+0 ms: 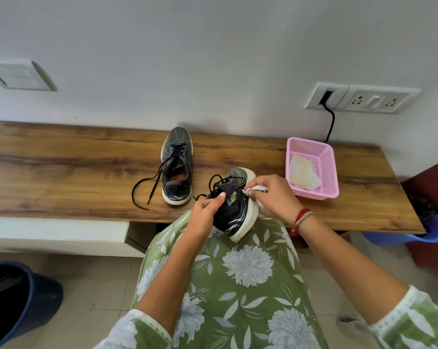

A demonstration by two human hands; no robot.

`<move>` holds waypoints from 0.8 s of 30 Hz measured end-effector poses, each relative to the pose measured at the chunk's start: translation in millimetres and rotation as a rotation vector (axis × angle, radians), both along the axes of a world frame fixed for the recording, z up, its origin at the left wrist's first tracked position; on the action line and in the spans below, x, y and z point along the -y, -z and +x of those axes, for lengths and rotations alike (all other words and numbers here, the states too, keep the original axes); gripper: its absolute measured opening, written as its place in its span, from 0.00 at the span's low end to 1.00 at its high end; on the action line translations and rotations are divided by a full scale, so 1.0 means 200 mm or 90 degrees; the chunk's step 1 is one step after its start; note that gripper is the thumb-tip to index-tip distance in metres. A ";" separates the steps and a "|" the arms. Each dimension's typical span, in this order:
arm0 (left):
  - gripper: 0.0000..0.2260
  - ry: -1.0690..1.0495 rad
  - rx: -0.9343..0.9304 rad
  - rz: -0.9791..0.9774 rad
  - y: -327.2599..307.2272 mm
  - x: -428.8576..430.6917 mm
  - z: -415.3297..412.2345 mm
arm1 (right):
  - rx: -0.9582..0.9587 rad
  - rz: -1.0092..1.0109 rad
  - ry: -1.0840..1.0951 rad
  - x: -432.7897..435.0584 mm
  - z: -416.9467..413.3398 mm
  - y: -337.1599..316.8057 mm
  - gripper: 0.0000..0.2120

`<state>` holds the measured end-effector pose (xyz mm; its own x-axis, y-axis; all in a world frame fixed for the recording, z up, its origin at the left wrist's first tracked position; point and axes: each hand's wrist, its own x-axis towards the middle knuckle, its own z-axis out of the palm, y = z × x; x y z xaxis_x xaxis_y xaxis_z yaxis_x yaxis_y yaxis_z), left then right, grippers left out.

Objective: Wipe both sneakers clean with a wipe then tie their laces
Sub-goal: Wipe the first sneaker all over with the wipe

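Sneaker (235, 212) is lying tilted over lap (238, 273) at table (62, 172) edge, toe pointing away; L hand (205, 212) is gripping its collar, R hand (275, 195) is pinching wipe (256, 189) vs its right flank.

Wood-grain counter (62, 172) runs left-right under the fingers (259, 183), backed by a plain white wall (212, 46). On the wall up-left of the fingers: white switch plate (19, 75). Up-right: white socket panel (361, 98), black cable (331, 122) plugged in, dropping toward the counter. Below the counter, left of the fingers: white drawer unit (57, 233). Pale tile floor (87, 285). Dark blue bin (16, 303) far down-left. Right, past the counter end: dark red cabinet (429, 197), blue tub (434, 233) in front. Light soft, even.
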<state>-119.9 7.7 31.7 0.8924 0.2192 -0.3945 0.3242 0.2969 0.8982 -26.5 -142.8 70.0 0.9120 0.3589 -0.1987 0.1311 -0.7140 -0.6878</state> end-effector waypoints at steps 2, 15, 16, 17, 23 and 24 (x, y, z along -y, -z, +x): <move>0.19 0.000 -0.003 -0.002 0.00 0.00 0.00 | 0.027 -0.019 -0.001 -0.01 -0.02 -0.01 0.05; 0.21 0.018 -0.002 0.002 0.00 -0.01 0.01 | 0.036 -0.042 0.003 0.00 -0.05 -0.05 0.07; 0.21 0.012 0.000 0.001 0.00 -0.01 0.01 | 0.059 -0.055 -0.012 -0.02 -0.08 -0.06 0.07; 0.22 0.011 0.005 -0.003 0.00 -0.01 0.02 | 0.081 -0.055 -0.023 -0.03 -0.12 -0.07 0.08; 0.22 0.022 0.003 0.009 0.01 -0.02 0.00 | 0.010 -0.006 -0.066 0.01 -0.17 -0.13 0.10; 0.22 0.018 0.000 0.014 0.01 -0.01 0.00 | -0.008 0.015 -0.032 0.02 -0.14 -0.13 0.08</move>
